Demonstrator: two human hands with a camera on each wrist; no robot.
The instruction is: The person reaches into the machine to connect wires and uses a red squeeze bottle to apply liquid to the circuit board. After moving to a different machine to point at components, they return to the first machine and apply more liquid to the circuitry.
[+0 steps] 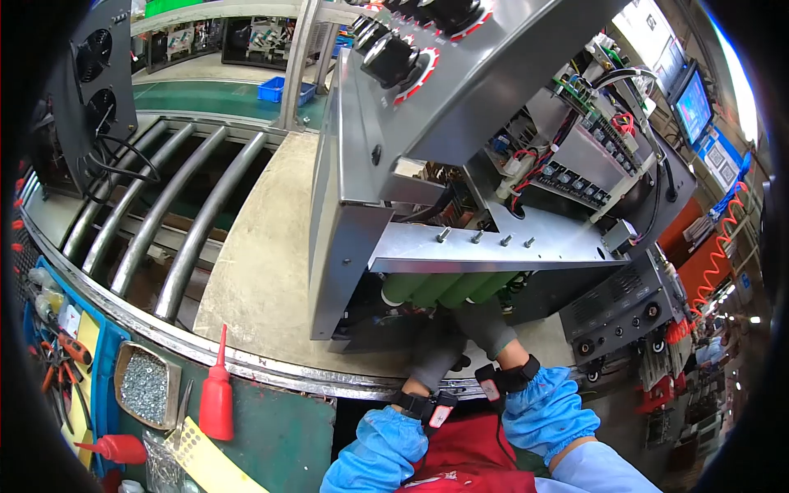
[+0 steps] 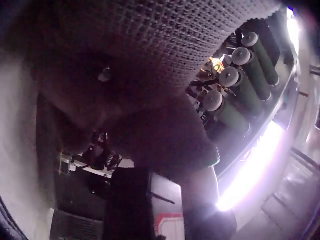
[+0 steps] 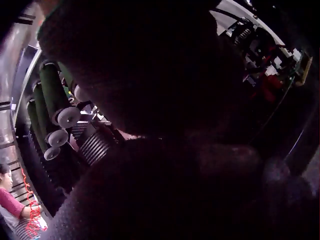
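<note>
Both hands reach into the low front opening of a grey metal machine cabinet [image 1: 349,246], under a bright metal shelf [image 1: 501,245]. My left hand [image 1: 436,352] wears a dark knitted glove; its fingers are hidden inside the cabinet. Next to it my right hand [image 1: 486,329], gloved too, goes in below a row of green cylinders [image 1: 448,287]. White round ends [image 2: 229,76] cap these cylinders in the left wrist view. Deep shadow covers the right glove [image 3: 165,75] in the right wrist view. What the fingers hold I cannot tell.
Roller conveyor [image 1: 193,222] lies left of the cabinet. On the green bench are a box of small metal fasteners [image 1: 148,386], a red squeeze bottle [image 1: 216,403] and a blue tool tray [image 1: 103,386]. A dark panel with sockets [image 1: 620,308] stands right. Another person [image 3: 12,202] is at far left.
</note>
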